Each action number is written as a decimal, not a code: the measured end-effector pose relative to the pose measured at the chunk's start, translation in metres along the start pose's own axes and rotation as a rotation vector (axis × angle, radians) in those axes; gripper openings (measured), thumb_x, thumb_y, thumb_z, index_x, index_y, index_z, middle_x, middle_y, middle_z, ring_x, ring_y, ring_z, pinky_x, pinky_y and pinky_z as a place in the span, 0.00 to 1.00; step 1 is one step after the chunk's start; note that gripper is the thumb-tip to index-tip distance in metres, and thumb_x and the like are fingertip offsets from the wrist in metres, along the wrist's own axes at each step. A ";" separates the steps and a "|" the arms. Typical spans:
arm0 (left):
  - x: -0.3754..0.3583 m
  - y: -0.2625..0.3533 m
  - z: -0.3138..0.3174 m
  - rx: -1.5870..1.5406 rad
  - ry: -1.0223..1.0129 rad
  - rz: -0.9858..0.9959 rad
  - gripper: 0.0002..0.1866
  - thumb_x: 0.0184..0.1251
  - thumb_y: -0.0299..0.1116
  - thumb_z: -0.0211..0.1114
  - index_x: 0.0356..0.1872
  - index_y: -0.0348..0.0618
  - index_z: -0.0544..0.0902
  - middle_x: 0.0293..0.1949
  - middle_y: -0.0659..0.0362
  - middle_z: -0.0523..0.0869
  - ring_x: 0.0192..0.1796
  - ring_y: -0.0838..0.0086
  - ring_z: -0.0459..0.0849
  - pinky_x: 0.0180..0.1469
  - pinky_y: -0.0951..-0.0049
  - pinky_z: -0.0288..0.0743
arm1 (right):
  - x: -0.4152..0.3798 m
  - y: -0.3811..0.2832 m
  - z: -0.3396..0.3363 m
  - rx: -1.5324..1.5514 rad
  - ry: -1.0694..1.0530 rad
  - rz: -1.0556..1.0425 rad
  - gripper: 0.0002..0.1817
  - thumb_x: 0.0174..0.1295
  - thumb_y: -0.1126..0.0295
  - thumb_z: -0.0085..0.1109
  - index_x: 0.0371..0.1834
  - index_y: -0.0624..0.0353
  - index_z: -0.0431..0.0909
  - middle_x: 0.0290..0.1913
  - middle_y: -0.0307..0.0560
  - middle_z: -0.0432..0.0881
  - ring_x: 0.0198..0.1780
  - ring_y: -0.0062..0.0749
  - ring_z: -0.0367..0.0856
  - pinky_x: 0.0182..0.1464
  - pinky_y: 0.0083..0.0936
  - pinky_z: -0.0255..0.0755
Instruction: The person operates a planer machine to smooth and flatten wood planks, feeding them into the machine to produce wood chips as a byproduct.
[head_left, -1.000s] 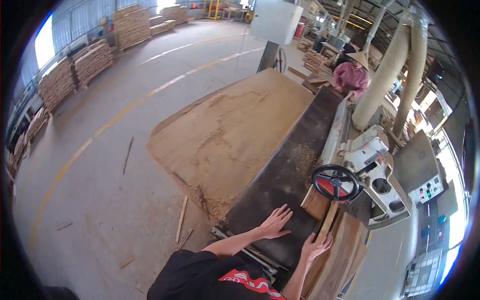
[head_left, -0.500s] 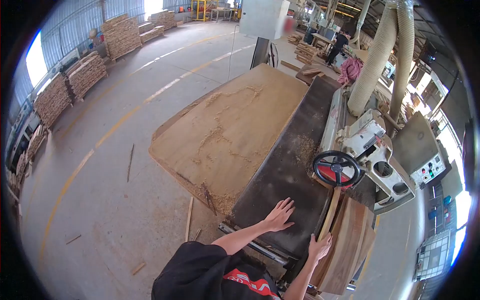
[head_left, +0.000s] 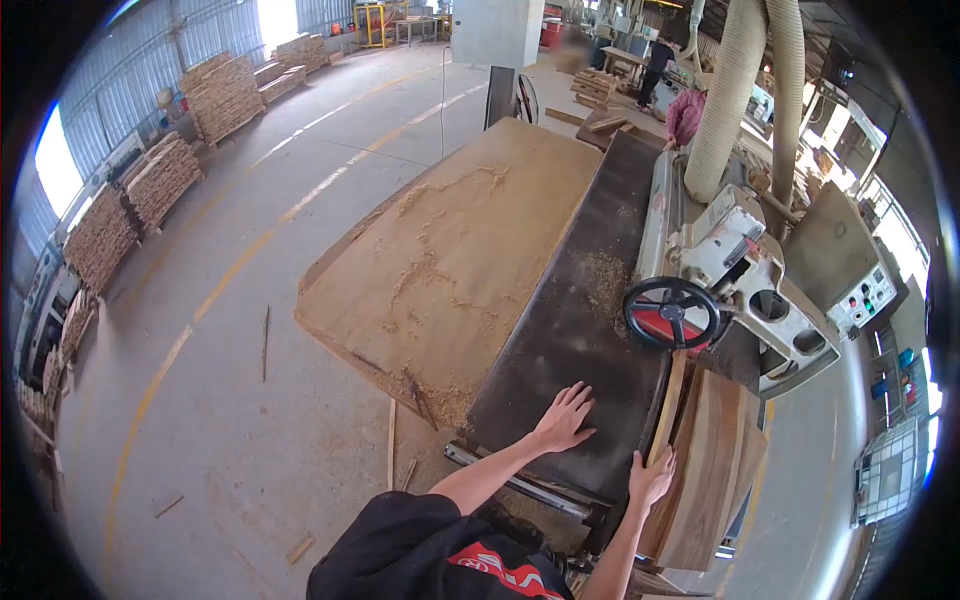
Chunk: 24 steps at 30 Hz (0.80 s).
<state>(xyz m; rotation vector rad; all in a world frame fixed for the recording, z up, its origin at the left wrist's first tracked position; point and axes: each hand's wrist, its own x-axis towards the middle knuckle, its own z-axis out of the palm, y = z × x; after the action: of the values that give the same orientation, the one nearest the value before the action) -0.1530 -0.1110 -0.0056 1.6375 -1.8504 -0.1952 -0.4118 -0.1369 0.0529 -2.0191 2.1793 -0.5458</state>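
Note:
My left hand (head_left: 565, 419) lies with its fingers spread on the dark machine table (head_left: 530, 400), holding nothing. To its right, my right hand (head_left: 652, 480) grips the near end of a narrow light wooden strip (head_left: 668, 405), thumb on one side and fingers on the other. The strip runs along the table's right edge toward the machine's black handwheel (head_left: 672, 313). Just right of my right hand is a stack of brown wooden boards (head_left: 705, 455). The far end of the strip is hidden near the handwheel.
A large brown side panel (head_left: 450, 260) with wood shavings adjoins the table. Two ribbed hoses (head_left: 735, 100) rise above the machine, beside a control box (head_left: 868, 300). A person in pink (head_left: 685, 115) is at the table's far end; another in dark clothes (head_left: 657, 72) stands beyond.
The view has shifted, so the table and machine sit higher in it. Both hands keep nearly the same places. The person in pink now shows an arm at the table's far end.

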 end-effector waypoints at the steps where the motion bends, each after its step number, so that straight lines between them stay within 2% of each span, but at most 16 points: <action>1: 0.000 0.000 0.001 0.002 0.003 0.001 0.38 0.77 0.53 0.72 0.76 0.36 0.75 0.84 0.41 0.68 0.89 0.44 0.59 0.89 0.43 0.55 | 0.000 0.002 0.002 -0.004 0.009 -0.004 0.45 0.66 0.58 0.81 0.82 0.65 0.69 0.83 0.70 0.70 0.84 0.64 0.69 0.82 0.54 0.70; 6: 0.002 -0.001 0.000 0.019 0.005 0.009 0.37 0.74 0.51 0.74 0.74 0.36 0.77 0.82 0.39 0.70 0.88 0.42 0.61 0.87 0.42 0.58 | 0.001 0.005 0.008 0.032 0.020 0.001 0.46 0.65 0.57 0.82 0.83 0.62 0.70 0.83 0.68 0.72 0.84 0.62 0.69 0.83 0.53 0.68; 8: 0.008 0.008 -0.019 -0.019 0.050 0.035 0.36 0.64 0.44 0.80 0.68 0.34 0.80 0.78 0.38 0.75 0.82 0.38 0.69 0.83 0.40 0.63 | 0.000 0.000 0.003 0.026 0.029 0.021 0.46 0.64 0.56 0.82 0.83 0.58 0.72 0.81 0.65 0.75 0.84 0.59 0.70 0.83 0.51 0.67; 9: 0.009 0.005 -0.017 -0.025 0.049 0.073 0.36 0.63 0.43 0.81 0.67 0.33 0.80 0.76 0.37 0.76 0.81 0.37 0.70 0.82 0.39 0.64 | 0.001 0.001 0.003 0.036 0.035 -0.019 0.45 0.64 0.54 0.82 0.82 0.58 0.73 0.79 0.64 0.77 0.83 0.58 0.71 0.83 0.50 0.68; 10: 0.011 0.015 -0.027 -0.026 0.027 0.029 0.35 0.63 0.43 0.81 0.67 0.32 0.80 0.76 0.36 0.76 0.82 0.37 0.70 0.82 0.39 0.64 | 0.002 0.009 0.015 -0.009 0.058 0.015 0.44 0.64 0.52 0.81 0.80 0.58 0.75 0.77 0.63 0.79 0.81 0.58 0.73 0.82 0.50 0.69; 11: 0.009 0.011 -0.018 0.033 0.039 0.060 0.35 0.65 0.44 0.80 0.67 0.32 0.80 0.76 0.35 0.76 0.82 0.37 0.70 0.82 0.38 0.64 | -0.001 -0.009 -0.009 0.031 0.037 0.007 0.42 0.64 0.51 0.80 0.78 0.59 0.77 0.76 0.64 0.80 0.79 0.59 0.75 0.80 0.51 0.71; 13: 0.008 0.000 -0.005 0.026 0.052 0.083 0.35 0.69 0.45 0.77 0.72 0.37 0.78 0.77 0.39 0.75 0.83 0.38 0.67 0.82 0.37 0.61 | 0.000 0.009 0.015 0.081 0.166 -0.031 0.39 0.66 0.51 0.77 0.75 0.61 0.78 0.75 0.67 0.80 0.77 0.62 0.77 0.78 0.51 0.72; 16: 0.006 -0.008 0.009 0.035 0.048 0.105 0.34 0.75 0.47 0.75 0.74 0.37 0.78 0.81 0.40 0.74 0.86 0.41 0.64 0.84 0.39 0.60 | 0.003 0.015 0.016 0.147 0.118 0.020 0.36 0.73 0.53 0.71 0.78 0.63 0.75 0.81 0.66 0.75 0.82 0.60 0.73 0.80 0.52 0.69; 18: 0.005 -0.010 0.009 0.047 0.038 0.085 0.34 0.78 0.48 0.74 0.76 0.38 0.79 0.82 0.42 0.73 0.88 0.43 0.63 0.85 0.40 0.59 | 0.003 0.015 0.015 0.139 0.158 0.022 0.34 0.75 0.53 0.70 0.77 0.62 0.77 0.78 0.65 0.79 0.79 0.60 0.76 0.78 0.51 0.72; 21: 0.006 -0.009 0.010 0.066 0.051 0.094 0.34 0.76 0.47 0.76 0.75 0.39 0.79 0.82 0.43 0.74 0.87 0.43 0.65 0.84 0.40 0.60 | 0.006 0.029 0.002 0.532 0.096 0.062 0.30 0.74 0.56 0.71 0.74 0.61 0.80 0.73 0.64 0.84 0.74 0.61 0.81 0.74 0.49 0.77; 24: 0.006 -0.010 0.009 0.062 0.063 0.096 0.34 0.75 0.46 0.77 0.74 0.39 0.79 0.82 0.43 0.74 0.86 0.43 0.66 0.84 0.40 0.61 | -0.002 0.047 -0.018 0.454 0.236 0.023 0.28 0.72 0.58 0.74 0.71 0.61 0.83 0.67 0.63 0.88 0.69 0.61 0.86 0.70 0.48 0.80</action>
<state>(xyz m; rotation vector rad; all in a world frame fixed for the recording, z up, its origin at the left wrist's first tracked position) -0.1502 -0.1211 -0.0156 1.5735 -1.8990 -0.0443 -0.4612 -0.1301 0.0533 -1.7543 1.9534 -1.2039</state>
